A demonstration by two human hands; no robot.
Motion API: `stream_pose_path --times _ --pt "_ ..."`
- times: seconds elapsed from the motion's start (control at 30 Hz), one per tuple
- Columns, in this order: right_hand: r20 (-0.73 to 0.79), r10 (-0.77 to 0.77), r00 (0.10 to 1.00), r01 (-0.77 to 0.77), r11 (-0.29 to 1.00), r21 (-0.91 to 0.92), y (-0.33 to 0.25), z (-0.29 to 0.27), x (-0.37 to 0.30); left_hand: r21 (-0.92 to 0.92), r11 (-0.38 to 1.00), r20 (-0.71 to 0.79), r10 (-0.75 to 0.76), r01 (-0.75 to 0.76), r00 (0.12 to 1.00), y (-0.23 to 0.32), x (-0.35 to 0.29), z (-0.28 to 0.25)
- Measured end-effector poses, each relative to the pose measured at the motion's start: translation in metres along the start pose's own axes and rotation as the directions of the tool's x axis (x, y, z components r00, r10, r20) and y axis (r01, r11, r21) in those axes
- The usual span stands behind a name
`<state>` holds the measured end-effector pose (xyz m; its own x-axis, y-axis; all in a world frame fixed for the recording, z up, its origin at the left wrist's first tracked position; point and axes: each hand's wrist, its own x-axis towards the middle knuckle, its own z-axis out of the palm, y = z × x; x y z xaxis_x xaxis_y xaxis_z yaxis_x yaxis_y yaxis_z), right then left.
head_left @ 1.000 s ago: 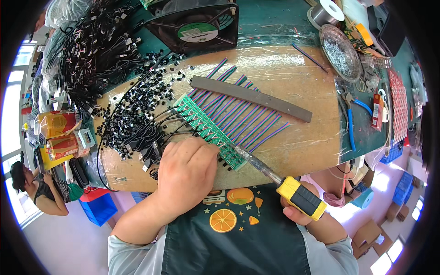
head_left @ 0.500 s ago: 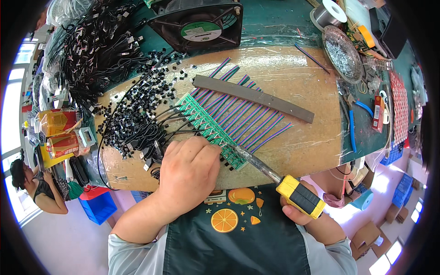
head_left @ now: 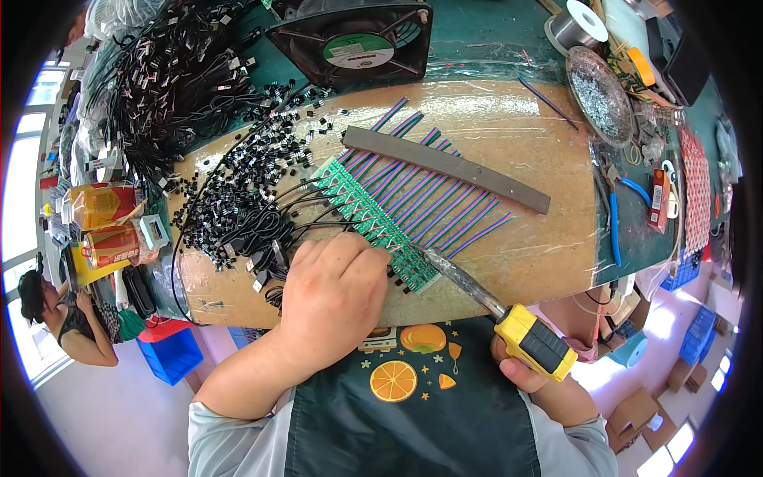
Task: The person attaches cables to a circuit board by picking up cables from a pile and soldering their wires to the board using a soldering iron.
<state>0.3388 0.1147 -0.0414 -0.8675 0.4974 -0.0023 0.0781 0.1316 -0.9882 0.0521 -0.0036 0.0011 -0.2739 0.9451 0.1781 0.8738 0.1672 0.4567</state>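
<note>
My right hand [head_left: 520, 372] grips a soldering iron [head_left: 534, 338] by its yellow and black handle. The iron's metal shaft points up and left, its tip at the lower right part of a long green circuit board [head_left: 415, 265]. Beside that tip, my left hand [head_left: 334, 290] is closed with its fingertips down at the board's near edge; what they pinch is hidden. Black cables [head_left: 300, 194] run from the left to the board's near side. Several flat multicoloured ribbon wires [head_left: 445, 216] fan out from its far side, and a brown bar [head_left: 447, 168] lies across them.
At left is a heap of black cables with small connectors [head_left: 230, 191]. A black fan [head_left: 358, 49] stands at the back. Far right hold a solder spool [head_left: 576, 28], a dish of metal bits [head_left: 602, 95] and blue-handled pliers [head_left: 613, 222]. Another person [head_left: 79, 318] is at far left.
The soldering iron has shifted right, its tip a little farther from my left fingers. My left hand stays closed at the board. The whole view has shifted slightly.
</note>
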Motion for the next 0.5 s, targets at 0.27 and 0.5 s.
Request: stream_pose_path --times 0.27,0.5 --pt "0.053 0.085 0.995 -0.089 0.993 0.079 -0.0019 -0.0005 -0.0015 -0.023 0.999 -0.008 -0.033 0.033 0.999 0.0014 0.0012 -0.0003" --pt "0.046 0.060 0.997 -0.064 0.993 0.098 -0.0016 -0.0022 -0.0012 -0.173 0.977 0.034 -0.120 0.124 0.992 0.0037 0.0040 -0.0050"
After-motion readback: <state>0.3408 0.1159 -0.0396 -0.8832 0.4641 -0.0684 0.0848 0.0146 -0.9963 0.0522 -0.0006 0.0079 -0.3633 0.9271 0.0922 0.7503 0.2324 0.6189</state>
